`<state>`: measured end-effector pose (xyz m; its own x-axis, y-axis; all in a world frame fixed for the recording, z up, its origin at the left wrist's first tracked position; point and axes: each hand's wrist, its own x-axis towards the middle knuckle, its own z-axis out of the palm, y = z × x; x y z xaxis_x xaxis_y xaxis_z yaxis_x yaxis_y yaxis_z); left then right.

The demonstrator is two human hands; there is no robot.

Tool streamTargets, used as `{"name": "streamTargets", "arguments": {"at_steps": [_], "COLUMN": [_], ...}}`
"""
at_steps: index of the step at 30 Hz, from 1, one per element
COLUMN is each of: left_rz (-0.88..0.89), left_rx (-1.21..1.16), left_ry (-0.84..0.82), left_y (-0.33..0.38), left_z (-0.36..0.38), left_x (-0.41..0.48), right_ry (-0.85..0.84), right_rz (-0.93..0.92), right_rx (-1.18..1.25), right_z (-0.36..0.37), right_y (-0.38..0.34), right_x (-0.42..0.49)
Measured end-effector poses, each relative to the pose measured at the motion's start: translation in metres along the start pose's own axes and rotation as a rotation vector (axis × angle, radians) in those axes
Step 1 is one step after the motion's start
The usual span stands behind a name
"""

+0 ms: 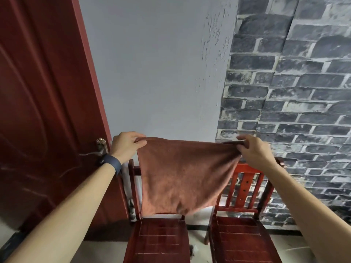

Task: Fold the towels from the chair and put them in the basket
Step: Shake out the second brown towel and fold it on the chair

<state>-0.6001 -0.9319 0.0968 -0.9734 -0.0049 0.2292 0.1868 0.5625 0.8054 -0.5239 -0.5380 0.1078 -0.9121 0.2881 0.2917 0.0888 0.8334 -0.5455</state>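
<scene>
Brown towel (182,177) hangs spread in the air, top edge running left to right between the two hands, body dropping straight down in front of the left wooden chair (161,238); lower hem just above the seat, apparently clear of it. Left hand (126,147) pinches the top left corner; right hand (254,149) pinches the top right corner, where the cloth bunches. Both grips closed on the towel, about level, so neither hand is nearer; a fold would bring corner to corner along that horizontal edge. Second chair (245,232) stands just beside, right. Towel hides most of the left chair's back. Basket not in view; no other towels visible.
</scene>
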Motion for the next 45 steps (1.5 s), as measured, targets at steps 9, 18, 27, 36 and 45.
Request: {"name": "streamTargets", "arguments": {"at_steps": [9,18,27,36,45], "left_rz": [-0.113,-0.218,-0.132,-0.299,-0.717], "left_rx": [-0.020,0.633,0.921,0.941,0.669], "left_ry": [-0.063,-0.291,-0.603,-0.736,-0.522], "left_y": [-0.068,-0.225,-0.299,-0.369,-0.481], "left_z": [0.004,0.036,0.043,0.099,0.213], "left_x": [-0.030,-0.130,-0.182,-0.134,-0.051], "right_ry": [-0.075,-0.336,-0.507,-0.693,-0.597], "right_rz": [0.056,0.179,0.250,0.412,0.614], "right_rx": [0.130,-0.054,-0.192,-0.213,-0.050], "right_z": [0.066,0.199,0.262,0.366,0.518], "right_y": [0.006,0.066,0.098,0.129,0.187], "right_x": [-0.035,-0.165,-0.247,-0.183,-0.106]}}
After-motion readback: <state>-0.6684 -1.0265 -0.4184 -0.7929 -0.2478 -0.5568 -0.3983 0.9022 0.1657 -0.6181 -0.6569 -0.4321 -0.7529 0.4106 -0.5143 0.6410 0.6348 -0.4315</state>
